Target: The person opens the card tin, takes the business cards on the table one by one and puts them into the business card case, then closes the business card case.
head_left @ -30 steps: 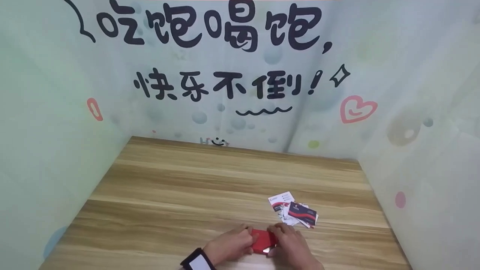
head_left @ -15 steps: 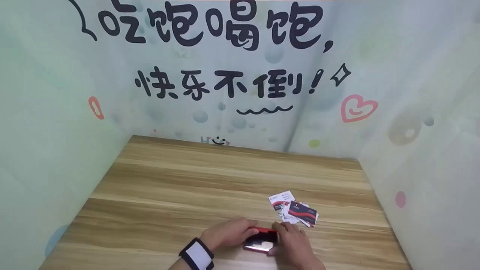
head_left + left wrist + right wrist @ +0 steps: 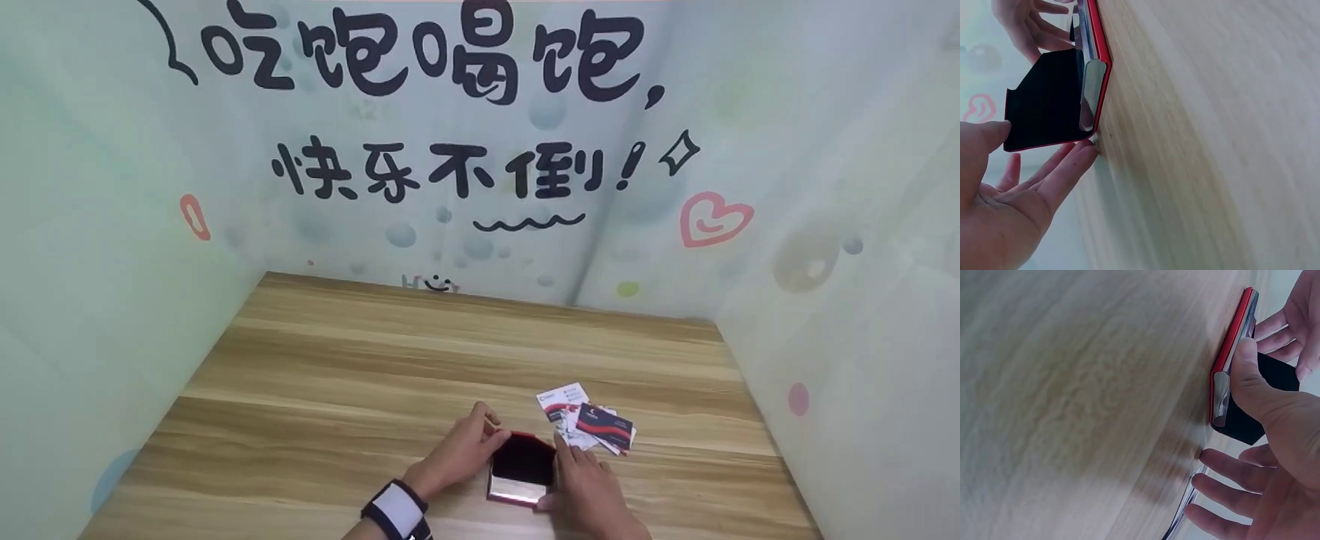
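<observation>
A red card case (image 3: 517,491) with a shiny metal frame lies on the wooden table, its black-lined flap (image 3: 523,457) raised. My left hand (image 3: 459,450) is at the flap's left side. In the left wrist view its thumb (image 3: 996,135) lies on the flap's inner edge, fingers stretched out behind the flap. My right hand (image 3: 589,484) is along the case's right side. Its thumb (image 3: 1247,360) presses on the metal frame, while the other fingers (image 3: 1230,469) extend loosely, apart from the case. Several business cards (image 3: 606,429) lie overlapping just beyond the right hand.
Light fabric walls (image 3: 105,225) with printed writing and drawings enclose the table (image 3: 337,375) at the back and both sides. A black band with a white panel (image 3: 397,510) is strapped round the left wrist.
The red flap has swung up and away from me, uncovering the metal frame and black lining. My left hand has moved forward with the flap; my right hand has stayed by the case.
</observation>
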A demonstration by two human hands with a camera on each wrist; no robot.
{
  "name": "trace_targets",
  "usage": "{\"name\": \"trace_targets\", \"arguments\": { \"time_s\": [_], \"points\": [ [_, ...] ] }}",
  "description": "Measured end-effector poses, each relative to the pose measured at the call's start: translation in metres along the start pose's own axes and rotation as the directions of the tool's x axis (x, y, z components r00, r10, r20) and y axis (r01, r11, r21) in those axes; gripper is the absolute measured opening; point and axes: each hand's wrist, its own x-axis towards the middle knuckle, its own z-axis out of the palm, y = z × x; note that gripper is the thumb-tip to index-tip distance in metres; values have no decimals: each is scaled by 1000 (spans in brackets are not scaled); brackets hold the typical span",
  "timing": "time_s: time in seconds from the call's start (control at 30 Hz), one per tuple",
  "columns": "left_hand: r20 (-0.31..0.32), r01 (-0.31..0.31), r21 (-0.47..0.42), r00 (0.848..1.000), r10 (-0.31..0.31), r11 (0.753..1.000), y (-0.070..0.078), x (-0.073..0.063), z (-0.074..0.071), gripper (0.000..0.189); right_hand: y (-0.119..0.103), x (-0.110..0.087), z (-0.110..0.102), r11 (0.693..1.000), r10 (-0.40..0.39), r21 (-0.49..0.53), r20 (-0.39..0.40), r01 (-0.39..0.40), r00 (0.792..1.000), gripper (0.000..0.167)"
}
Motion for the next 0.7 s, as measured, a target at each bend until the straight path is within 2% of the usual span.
{"name": "trace_targets", "arguments": {
  "time_s": [0.2,0.43,0.53,0.7],
  "points": [
    [-83,-1,-44,997,-2,999,-8,3,5,22,-1,-1,0,999,28,20,-2,-28,1000,104],
    [-133,-23,-78,991,12,997,-16,1,10,16,0,-1,1,999,30,35,12,-30,999,100],
    [-118,-32,-118,993,18,993,-18,0,10,16,-1,-1,0,999,21,38,11,-21,1000,100],
    [6,-20,-179,1000,22,984,-20,-2,6,39,1,-2,1,998,21,54,7,-21,1000,108]
  ]
}}
